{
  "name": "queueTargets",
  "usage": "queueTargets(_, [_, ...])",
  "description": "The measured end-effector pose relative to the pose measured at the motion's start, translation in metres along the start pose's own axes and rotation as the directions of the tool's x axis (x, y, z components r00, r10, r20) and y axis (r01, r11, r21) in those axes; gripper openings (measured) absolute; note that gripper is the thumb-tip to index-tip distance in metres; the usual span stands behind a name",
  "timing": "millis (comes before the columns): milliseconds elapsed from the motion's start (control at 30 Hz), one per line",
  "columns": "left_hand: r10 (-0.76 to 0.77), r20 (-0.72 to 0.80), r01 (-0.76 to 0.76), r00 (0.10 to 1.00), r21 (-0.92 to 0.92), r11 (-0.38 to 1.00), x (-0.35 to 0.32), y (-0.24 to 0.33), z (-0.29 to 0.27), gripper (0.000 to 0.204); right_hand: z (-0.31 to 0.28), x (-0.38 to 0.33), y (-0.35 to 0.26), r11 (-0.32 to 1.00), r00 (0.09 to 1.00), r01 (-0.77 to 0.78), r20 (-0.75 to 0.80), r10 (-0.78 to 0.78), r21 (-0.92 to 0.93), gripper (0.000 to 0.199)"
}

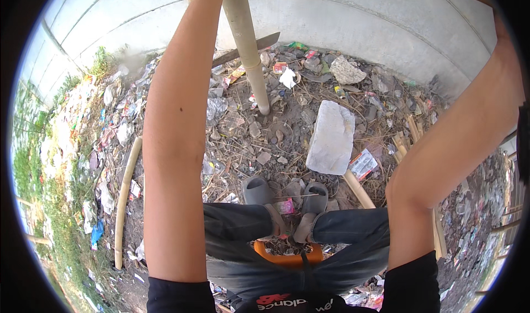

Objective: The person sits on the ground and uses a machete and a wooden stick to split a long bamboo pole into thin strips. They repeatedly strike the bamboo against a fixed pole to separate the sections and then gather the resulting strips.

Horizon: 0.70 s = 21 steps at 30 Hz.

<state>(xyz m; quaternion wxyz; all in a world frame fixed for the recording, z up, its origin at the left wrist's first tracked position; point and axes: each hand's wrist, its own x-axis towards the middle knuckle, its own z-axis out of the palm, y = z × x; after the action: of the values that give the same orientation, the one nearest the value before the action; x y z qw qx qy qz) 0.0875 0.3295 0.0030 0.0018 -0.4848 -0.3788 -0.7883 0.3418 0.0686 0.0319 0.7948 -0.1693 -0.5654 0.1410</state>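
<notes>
Two raised arms, fingers out of view, bamboo pole [247, 42], littered dirt ground [265, 130], grey concrete wall [353, 20]

Outdoor waste ground: bare dirt strewn with litter [118, 100], concrete wall [353, 20], stone slab [331, 137], bamboo poles [126, 200]

The upright bamboo pole [247, 42] was tan. The stone slab [331, 138] was pale grey. The sandals [258, 191] were grey, the jeans [237, 224] dark blue, the seat [287, 256] orange.

Grey stone slab [331, 138], litter [118, 119], wall [353, 20].
</notes>
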Motion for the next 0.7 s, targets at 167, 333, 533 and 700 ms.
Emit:
queueTargets(167, [0.005,0.045,-0.003,0.999,-0.049,0.999,-0.012,0.014,0.004,0.095,-0.050,-0.271,0.112,0.503,0.584,-0.747,-0.067,0.809,-0.436,0.067])
queueTargets(333, [0.009,-0.108,-0.006,0.994,0.030,1.000,0.017,-0.025,-0.017,0.090,-0.091,-0.345,0.061,-0.078,-0.037,-0.905,-0.104,0.994,-0.419,0.072])
queueTargets(533, [0.052,-0.036,-0.049,0.998,0.081,0.995,0.026,-0.037,-0.019,0.087,-0.078,-0.149,0.033,0.611,0.653,-0.755,-0.181,0.736,-0.238,0.073])
queueTargets(700, [0.054,0.024,-0.054,0.998,-0.005,0.999,0.011,-0.030,-0.014,0.088,-0.032,-0.060,0.003,0.962,0.935,-0.264,-0.260,0.240,-0.061,0.079])
